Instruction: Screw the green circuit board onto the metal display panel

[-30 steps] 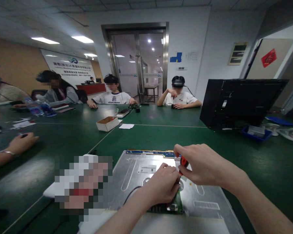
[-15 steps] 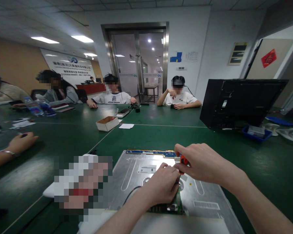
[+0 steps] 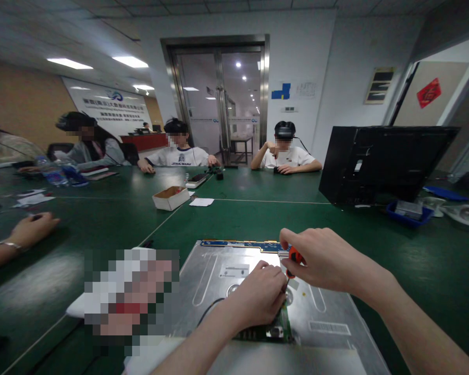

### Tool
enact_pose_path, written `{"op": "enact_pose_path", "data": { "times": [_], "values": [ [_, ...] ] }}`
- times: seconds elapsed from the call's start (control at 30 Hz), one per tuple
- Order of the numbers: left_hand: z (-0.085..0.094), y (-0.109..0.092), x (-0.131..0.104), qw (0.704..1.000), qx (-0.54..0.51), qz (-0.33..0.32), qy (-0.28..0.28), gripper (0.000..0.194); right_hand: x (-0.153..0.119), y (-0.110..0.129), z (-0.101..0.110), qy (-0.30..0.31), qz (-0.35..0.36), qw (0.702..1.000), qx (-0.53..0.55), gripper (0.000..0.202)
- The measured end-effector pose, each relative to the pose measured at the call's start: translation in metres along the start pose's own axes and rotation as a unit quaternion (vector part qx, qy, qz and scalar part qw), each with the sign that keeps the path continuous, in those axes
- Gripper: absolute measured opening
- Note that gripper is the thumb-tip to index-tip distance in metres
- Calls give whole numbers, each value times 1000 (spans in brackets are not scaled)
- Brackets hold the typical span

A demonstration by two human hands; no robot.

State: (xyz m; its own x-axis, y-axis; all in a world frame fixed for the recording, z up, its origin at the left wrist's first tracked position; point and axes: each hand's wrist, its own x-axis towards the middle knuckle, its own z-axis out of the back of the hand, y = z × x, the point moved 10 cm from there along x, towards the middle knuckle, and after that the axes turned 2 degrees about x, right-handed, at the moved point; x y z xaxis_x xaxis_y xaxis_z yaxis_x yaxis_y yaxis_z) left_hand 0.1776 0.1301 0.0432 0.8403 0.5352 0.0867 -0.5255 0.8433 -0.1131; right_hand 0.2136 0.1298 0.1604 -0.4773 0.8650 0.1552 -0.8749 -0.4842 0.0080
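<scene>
Right hand (image 3: pixel 322 258) is closed around the handle of a screwdriver (image 3: pixel 296 254), thumb and fingers pinching its red-and-black grip, with the thin shaft pointing down. Left hand (image 3: pixel 260 296) is placed palm down with fingers bent beside the shaft, over a green circuit board (image 3: pixel 285 329); whether its fingertips grasp the shaft or the board cannot be determined, as they are hidden. The screwdriver tip is likewise concealed.

The circuit board lies on a metal panel (image 3: pixel 305 315), partly covered by the left hand and forearm, well in from the panel's left and right edges. The panel rests flat on the green worktop (image 3: pixel 422 276), on the side nearest the wearer. A blue circuit strip (image 3: pixel 238 245) runs along the panel's far edge. A barcode label (image 3: pixel 330 327) sits toward its right edge, and a dark cable (image 3: pixel 208 312) curves out to the left of the board.

Beyond the panel's left edge is a pixelated item, its nature obscured. Toward the worktop's far edge stands an open box (image 3: pixel 171 199), with a paper (image 3: pixel 201 202) just beside it. A black monitor (image 3: pixel 386 166) stands at the right, a blue tray (image 3: pixel 408 219) near its base.
</scene>
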Motion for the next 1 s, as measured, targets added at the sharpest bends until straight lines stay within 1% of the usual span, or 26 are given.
{"op": "enact_pose_path", "data": {
  "times": [0.2,0.4,0.63,0.77,0.83,0.9,1.0],
  "values": [
    [0,-1,-1,1000,0,-7,-9,5,1,1,-1,12,-1,1000,0,8],
    [1,-1,-1,1000,10,4,-4,4,2,-2,-2,12,-14,1000,8,12],
    [-2,-1,0,1000,-2,4,9,4,-2,1,1,0,15,1000,27,19],
    [-1,0,0,1000,5,8,11,4,-2,-1,0,8,-6,1000,12,12],
    [-2,0,0,1000,-7,7,10,8,-2,1,0,9,4,1000,23,8],
    [-3,0,0,1000,-17,6,9,11,-3,3,0,8,21,999,46,11],
    [-4,1,1,1000,-8,8,8,7,-2,3,-1,5,27,998,65,14]
  ]
}}
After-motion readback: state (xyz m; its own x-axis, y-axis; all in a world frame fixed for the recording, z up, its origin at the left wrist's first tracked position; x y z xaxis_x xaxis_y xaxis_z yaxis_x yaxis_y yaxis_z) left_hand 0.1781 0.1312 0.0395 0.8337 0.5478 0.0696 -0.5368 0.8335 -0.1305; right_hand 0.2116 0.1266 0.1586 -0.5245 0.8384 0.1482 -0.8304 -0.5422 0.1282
